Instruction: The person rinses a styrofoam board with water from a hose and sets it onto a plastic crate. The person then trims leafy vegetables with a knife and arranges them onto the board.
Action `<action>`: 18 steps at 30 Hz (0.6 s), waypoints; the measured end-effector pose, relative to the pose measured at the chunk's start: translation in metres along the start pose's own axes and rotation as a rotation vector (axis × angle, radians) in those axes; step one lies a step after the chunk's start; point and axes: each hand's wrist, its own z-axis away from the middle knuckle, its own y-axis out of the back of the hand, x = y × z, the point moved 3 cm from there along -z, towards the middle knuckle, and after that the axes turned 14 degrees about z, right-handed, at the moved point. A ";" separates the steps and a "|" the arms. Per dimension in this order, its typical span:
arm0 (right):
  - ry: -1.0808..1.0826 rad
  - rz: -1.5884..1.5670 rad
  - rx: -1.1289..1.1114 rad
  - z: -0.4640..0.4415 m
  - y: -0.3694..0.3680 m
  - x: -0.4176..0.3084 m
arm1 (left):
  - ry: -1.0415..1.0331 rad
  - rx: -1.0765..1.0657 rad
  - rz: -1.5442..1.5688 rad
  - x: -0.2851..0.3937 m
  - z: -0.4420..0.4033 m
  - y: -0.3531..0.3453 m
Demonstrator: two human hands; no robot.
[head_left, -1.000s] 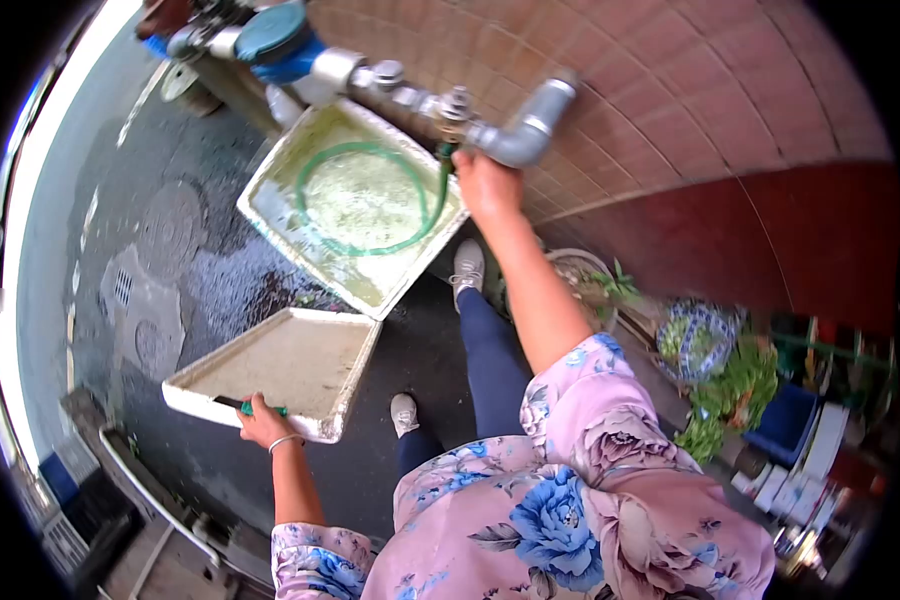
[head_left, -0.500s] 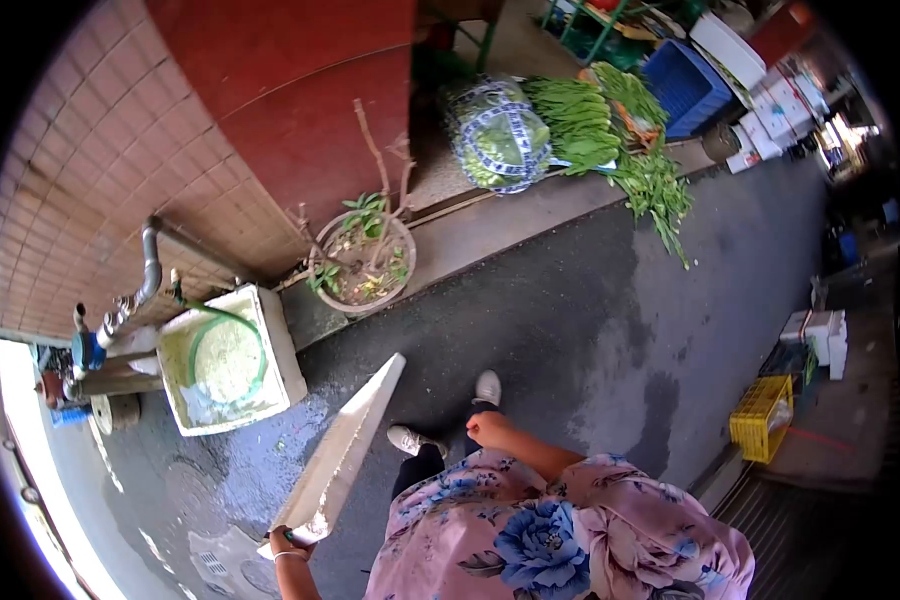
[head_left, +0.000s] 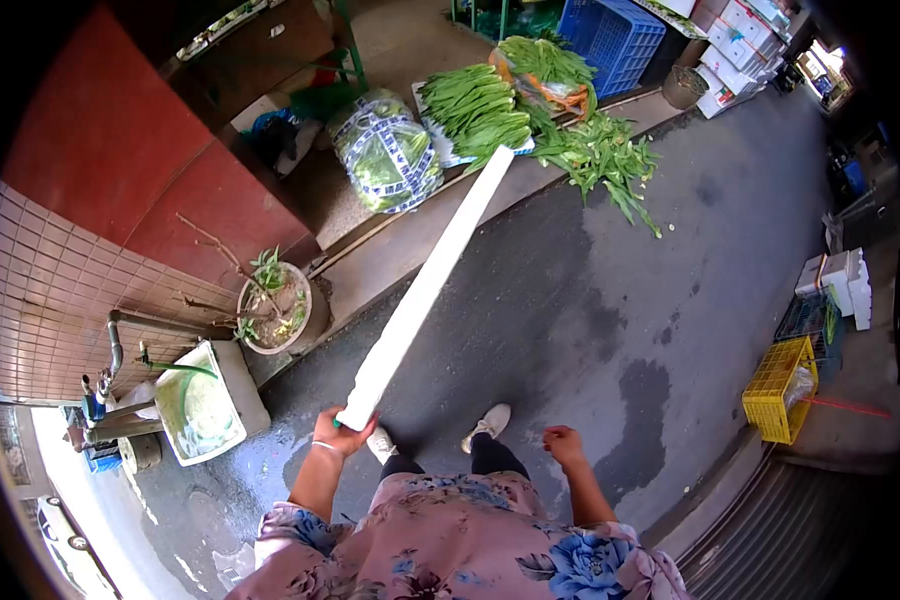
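My left hand (head_left: 344,432) is closed around the near end of a long white foam board (head_left: 425,290). The board is seen almost edge-on and slants up and away, its far tip overlapping the view of the leafy greens (head_left: 475,108) at the doorway. Something small and green shows at the left fingers; I cannot make out what it is. My right hand (head_left: 563,444) hangs on the other side over the dark pavement, fingers curled in, and nothing shows in it.
Left stands a foam tub (head_left: 242,395) with a green hose, beside a potted plant (head_left: 288,308). A wrapped vegetable bundle (head_left: 388,160), loose greens (head_left: 605,160) and a blue crate (head_left: 615,45) line the step. A yellow crate (head_left: 778,390) stands right.
The foam board has swung up and forward from low on the left, still in my left hand. My right hand has moved outward to the right. The view has shifted along the lane.
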 end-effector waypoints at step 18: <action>0.440 0.032 -0.200 -0.195 0.109 -0.269 | -1.063 -0.379 -0.210 -0.079 -0.114 -0.274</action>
